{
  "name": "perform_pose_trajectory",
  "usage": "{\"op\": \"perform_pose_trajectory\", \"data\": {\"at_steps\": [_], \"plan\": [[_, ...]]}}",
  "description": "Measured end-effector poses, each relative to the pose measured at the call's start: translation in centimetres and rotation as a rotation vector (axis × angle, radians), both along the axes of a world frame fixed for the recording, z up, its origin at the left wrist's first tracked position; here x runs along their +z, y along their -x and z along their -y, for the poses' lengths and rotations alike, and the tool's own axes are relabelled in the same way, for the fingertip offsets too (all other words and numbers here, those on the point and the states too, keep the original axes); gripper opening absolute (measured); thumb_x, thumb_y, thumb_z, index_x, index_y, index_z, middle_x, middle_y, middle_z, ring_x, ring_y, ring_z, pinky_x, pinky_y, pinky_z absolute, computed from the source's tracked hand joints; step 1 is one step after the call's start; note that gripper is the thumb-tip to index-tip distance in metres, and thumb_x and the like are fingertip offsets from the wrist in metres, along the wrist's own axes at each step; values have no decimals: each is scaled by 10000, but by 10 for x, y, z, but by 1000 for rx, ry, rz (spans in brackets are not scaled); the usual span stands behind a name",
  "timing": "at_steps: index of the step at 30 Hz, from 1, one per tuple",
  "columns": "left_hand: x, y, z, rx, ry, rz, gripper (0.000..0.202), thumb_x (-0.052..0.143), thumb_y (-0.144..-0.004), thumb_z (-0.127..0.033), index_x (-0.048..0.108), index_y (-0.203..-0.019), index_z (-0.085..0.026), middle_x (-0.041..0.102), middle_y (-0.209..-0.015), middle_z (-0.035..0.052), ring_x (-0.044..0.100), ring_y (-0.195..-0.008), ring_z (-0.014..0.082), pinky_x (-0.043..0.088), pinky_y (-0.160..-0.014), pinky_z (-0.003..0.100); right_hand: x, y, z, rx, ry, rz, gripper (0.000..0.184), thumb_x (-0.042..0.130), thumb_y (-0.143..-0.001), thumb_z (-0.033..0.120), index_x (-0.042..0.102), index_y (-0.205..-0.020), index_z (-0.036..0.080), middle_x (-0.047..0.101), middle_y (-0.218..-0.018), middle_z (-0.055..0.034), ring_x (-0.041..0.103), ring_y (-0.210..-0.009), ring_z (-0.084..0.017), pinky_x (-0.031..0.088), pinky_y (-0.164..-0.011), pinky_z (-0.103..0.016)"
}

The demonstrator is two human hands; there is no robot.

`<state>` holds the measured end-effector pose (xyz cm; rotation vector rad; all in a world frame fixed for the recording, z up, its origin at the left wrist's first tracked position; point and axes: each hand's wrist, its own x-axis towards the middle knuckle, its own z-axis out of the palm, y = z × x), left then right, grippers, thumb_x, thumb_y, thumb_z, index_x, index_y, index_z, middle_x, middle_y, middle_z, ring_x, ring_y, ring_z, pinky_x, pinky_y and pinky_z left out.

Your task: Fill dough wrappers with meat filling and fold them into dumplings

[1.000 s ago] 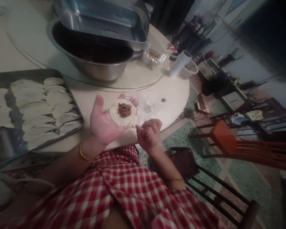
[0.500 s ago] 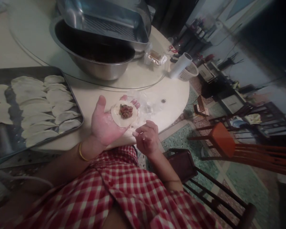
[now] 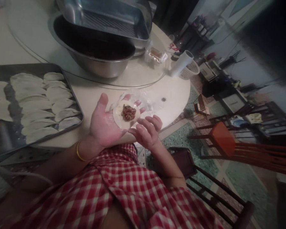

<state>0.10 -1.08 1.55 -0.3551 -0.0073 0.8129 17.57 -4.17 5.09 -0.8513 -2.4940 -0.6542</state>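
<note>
A round dumpling wrapper (image 3: 118, 117) with a mound of meat filling (image 3: 128, 113) at its middle lies across the fingers of my left hand (image 3: 101, 125). That hand bears it palm up, the thumb held out to the side. My right hand (image 3: 149, 132) is at the wrapper's lower right edge, its fingers half curled and apart. Its thumb and fingertips reach the rim; whether they pinch the dough I cannot tell. To the left, folded dumplings (image 3: 39, 116) lie in rows on a metal tray (image 3: 73, 105).
A steel bowl (image 3: 105, 68) with dark contents stands on the glass turntable (image 3: 147, 81), a rectangular metal pan (image 3: 114, 20) above it. Clear plastic (image 3: 150, 100) lies beyond my hands. A white roll (image 3: 183, 63) and a basket (image 3: 190, 71) stand at the table's far right. Chairs (image 3: 221, 140) are to the right.
My right hand has moved up to the wrapper's edge and its fingers have spread. The left hand with the wrapper has shifted only slightly.
</note>
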Motion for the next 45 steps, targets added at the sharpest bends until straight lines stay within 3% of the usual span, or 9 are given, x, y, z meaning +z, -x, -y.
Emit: {"op": "perform_pose_trajectory", "data": {"at_steps": [9, 16, 23, 29, 32, 39, 45], "plan": [[0, 1, 3, -41, -63, 36, 743, 207, -936, -694, 185, -1519, -235, 358, -1549, 155, 431, -1377, 342, 374, -1080, 550, 18, -4, -7, 93, -52, 127, 142, 626, -888, 258, 610, -1024, 298, 641, -1005, 19, 523, -984, -151, 415, -1047, -349], [-2, 0, 4, -71, -2, 21, 699, 205, -962, -647, 207, -1510, -213, 342, -1559, 154, 414, -1387, 331, 356, -1094, 502, 17, -3, -8, 120, -50, 115, 124, 630, -876, 245, 614, -984, 303, 667, -1052, 29, 528, -1011, -150, 416, -1022, -339], [-4, 4, 4, 4, -11, -7, 733, 215, -957, -653, 254, -1505, -167, 339, -1557, 180, 502, -1314, 329, 362, -1090, 465, 11, -8, -7, 35, -42, 157, 163, 655, -869, 269, 610, -1023, 295, 681, -1049, 21, 537, -1028, -158, 419, -1013, -347], [-4, 3, 4, -24, -8, 24, 751, 270, -943, -658, 194, -1515, -177, 381, -1520, 226, 651, -1116, 286, 497, -929, 406, 10, -13, -10, -15, -92, 112, 181, 635, -876, 272, 575, -1045, 292, 693, -1006, 5, 566, -1013, -163, 467, -964, -342], [-4, 3, 5, -51, -2, 62, 767, 282, -932, -669, 158, -1515, -187, 457, -1461, 233, 680, -1044, 290, 531, -861, 423, 14, -12, -10, -22, -43, 57, 277, 620, -881, 296, 533, -1144, 286, 688, -997, -10, 580, -980, -174, 498, -916, -340], [-10, 5, 11, -92, 14, 99, 712, 377, -921, -644, 289, -1473, -204, 651, -1217, 146, 686, -1008, 265, 525, -885, 437, 15, -9, -8, 9, 200, -36, 658, 570, -858, 241, 301, -1458, 225, 643, -1168, -75, 603, -1067, -205, 507, -936, -411], [-7, 5, 11, -120, 24, 24, 681, 349, -932, -639, 386, -1422, -166, 687, -1131, 112, 684, -991, 232, 426, -1036, 452, 15, -9, -10, 9, 236, -79, 679, 527, -842, 173, 277, -1473, 213, 613, -1255, -85, 584, -1123, -205, 484, -966, -416]]}}
